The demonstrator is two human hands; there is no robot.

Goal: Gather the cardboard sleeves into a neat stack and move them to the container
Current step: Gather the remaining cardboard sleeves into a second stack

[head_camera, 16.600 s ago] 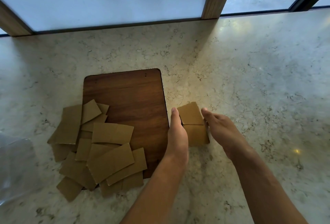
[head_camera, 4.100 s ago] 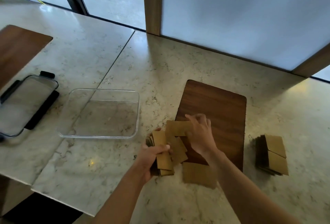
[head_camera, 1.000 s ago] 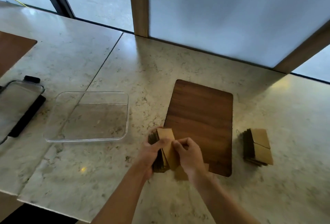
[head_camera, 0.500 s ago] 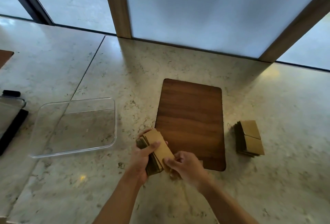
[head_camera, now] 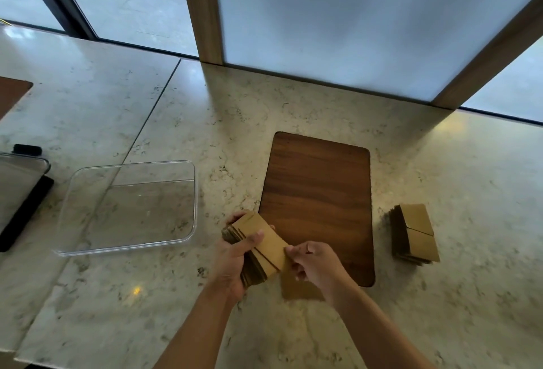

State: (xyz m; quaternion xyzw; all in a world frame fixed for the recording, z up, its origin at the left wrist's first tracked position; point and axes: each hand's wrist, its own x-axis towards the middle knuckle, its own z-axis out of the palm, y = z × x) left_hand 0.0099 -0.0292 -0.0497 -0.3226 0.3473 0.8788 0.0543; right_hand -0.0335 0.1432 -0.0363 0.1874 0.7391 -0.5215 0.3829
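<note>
Just left of the board (head_camera: pixel 318 207), my left hand (head_camera: pixel 232 260) grips the sleeve stack (head_camera: pixel 258 248); right hand (head_camera: pixel 316 262) pinches its edge. One loose sleeve (head_camera: pixel 296 290) lies underneath. Square edges before carrying to the container (head_camera: pixel 129 207).

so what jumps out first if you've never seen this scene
The two hands at bottom centre: the left hand grips a stack of cardboard sleeves while the right hand pinches its edge. Left of them sits an empty clear container; a second sleeve stack lies right of the wooden board.
</note>
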